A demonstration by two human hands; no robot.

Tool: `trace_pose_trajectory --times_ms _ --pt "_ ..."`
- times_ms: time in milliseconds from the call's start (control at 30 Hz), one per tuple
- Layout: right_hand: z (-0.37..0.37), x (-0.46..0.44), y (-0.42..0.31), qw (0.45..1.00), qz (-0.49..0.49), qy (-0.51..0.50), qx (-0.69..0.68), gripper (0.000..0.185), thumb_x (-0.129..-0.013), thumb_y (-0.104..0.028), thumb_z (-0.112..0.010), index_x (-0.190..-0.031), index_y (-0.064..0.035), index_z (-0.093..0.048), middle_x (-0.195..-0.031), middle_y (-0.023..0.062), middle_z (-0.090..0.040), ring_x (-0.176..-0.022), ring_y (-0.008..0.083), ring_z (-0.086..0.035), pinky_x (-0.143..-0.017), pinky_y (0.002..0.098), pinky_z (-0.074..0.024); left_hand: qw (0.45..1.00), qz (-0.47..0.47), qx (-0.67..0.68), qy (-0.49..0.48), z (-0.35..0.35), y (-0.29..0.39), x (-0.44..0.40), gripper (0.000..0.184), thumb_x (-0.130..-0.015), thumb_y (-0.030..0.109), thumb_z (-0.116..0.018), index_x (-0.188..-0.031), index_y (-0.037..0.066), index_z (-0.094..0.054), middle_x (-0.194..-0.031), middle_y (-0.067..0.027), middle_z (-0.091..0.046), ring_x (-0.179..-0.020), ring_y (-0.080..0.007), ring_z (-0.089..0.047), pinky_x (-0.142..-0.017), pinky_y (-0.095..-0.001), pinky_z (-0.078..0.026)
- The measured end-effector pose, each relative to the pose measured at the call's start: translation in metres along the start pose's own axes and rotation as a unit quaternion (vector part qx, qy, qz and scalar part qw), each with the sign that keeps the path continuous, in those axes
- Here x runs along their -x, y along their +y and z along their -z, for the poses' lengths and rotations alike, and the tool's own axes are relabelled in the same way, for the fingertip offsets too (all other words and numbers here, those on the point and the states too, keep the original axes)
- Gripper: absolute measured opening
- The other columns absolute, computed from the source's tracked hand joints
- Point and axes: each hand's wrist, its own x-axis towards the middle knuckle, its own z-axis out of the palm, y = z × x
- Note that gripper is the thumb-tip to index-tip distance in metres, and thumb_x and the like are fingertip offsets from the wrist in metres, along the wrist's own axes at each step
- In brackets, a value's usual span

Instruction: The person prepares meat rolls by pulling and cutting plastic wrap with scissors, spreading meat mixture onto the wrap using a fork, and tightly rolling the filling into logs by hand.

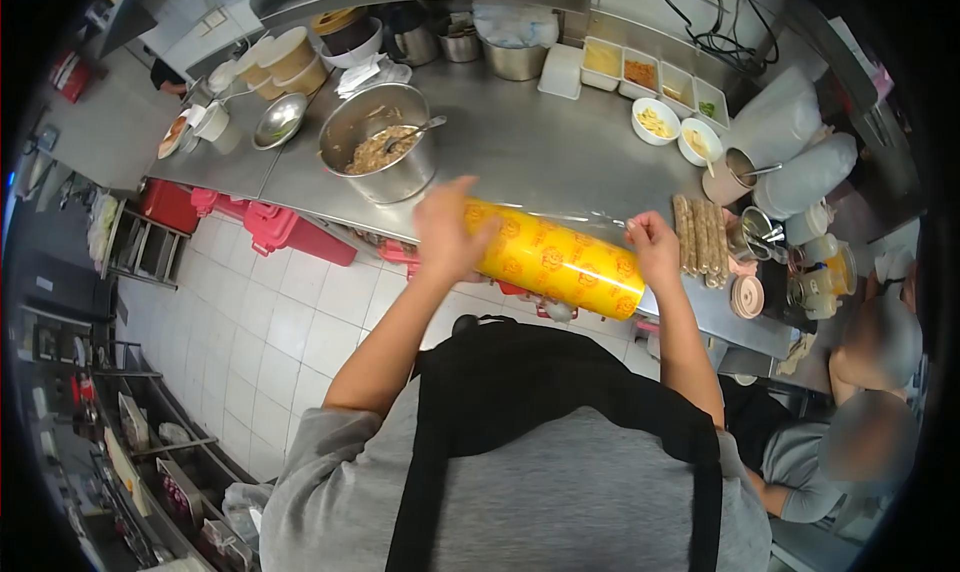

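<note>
Roll [555, 262] sits at the counter's near edge, likely steadied by the wide-spread left hand [445, 234]; the right hand [655, 247] pinches clear film [590, 218].

Pot [396, 184] on the counter [560, 162] left of the film roll [555, 260], sticks [700, 237] to its right

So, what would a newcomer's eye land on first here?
Probably the bright yellow roll between the left hand and right hand, at the edge of the steel counter. Then the big pot of brownish food to its left, and the pale log-shaped pieces lined up beside the right hand.
</note>
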Motion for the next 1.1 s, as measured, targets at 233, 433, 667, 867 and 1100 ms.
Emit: trace_pose_trajectory --times_ms 233,433,667,867,1100 --pt "0.0 0.012 0.002 0.999 0.042 0.031 0.003 0.013 -0.091 -0.014 -0.061 -0.087 -0.0023 -0.058 -0.072 0.0023 -0.06 -0.067 0.0089 -0.055 -0.064 0.0252 -0.0459 0.952 -0.146 -0.032 -0.268 -0.038 0.043 -0.051 0.032 -0.076 0.03 -0.071 -0.103 0.015 -0.064 -0.109 -0.0055 -0.061 -0.109 -0.0242 -0.055 -0.093 -0.0469 -0.038" --pt "-0.006 0.022 -0.006 0.997 0.032 0.059 -0.03 0.011 -0.092 -0.012 -0.059 -0.087 -0.0019 -0.057 -0.072 0.0031 -0.06 -0.069 0.0094 -0.055 -0.066 0.0251 -0.0455 0.957 -0.112 0.024 -0.265 0.023 -0.034 -0.046 0.012 -0.081 0.017 -0.066 -0.09 0.011 -0.062 -0.081 -0.0086 -0.063 -0.083 -0.0296 -0.062 -0.075 -0.0416 -0.047" --pt "0.002 0.058 -0.032 0.993 0.078 0.088 -0.021 0.012 -0.091 -0.01 -0.06 -0.086 -0.0006 -0.058 -0.074 0.0029 -0.06 -0.071 0.0095 -0.055 -0.068 0.0248 -0.0457 0.97 -0.133 0.14 -0.149 0.035 -0.027 -0.033 0.005 -0.084 0.003 -0.059 -0.087 0.003 -0.055 -0.079 -0.0134 -0.061 -0.076 -0.0345 -0.06 -0.067 -0.0408 -0.048" --pt "0.019 0.042 -0.063 0.992 0.074 0.105 0.0 0.011 -0.09 -0.011 -0.063 -0.086 -0.0008 -0.06 -0.074 0.002 -0.061 -0.069 0.0093 -0.055 -0.067 0.0248 -0.0463 0.965 -0.191 0.142 -0.114 0.04 -0.026 -0.077 0.009 -0.083 0.007 -0.062 -0.088 0.009 -0.055 -0.08 -0.0109 -0.063 -0.07 -0.0338 -0.063 -0.058 -0.0413 -0.049" --pt "0.019 -0.052 -0.03 0.988 0.046 0.124 0.08 0.019 -0.09 -0.02 -0.064 -0.089 -0.0023 -0.06 -0.071 0.0071 -0.062 -0.066 0.0147 -0.058 -0.062 0.0298 -0.0465 0.949 -0.301 -0.068 -0.064 -0.05 -0.042 -0.14 0.018 -0.077 0.008 -0.056 -0.093 0.016 -0.052 -0.07 -0.0051 -0.057 -0.063 -0.028 -0.062 -0.054 -0.0406 -0.046"
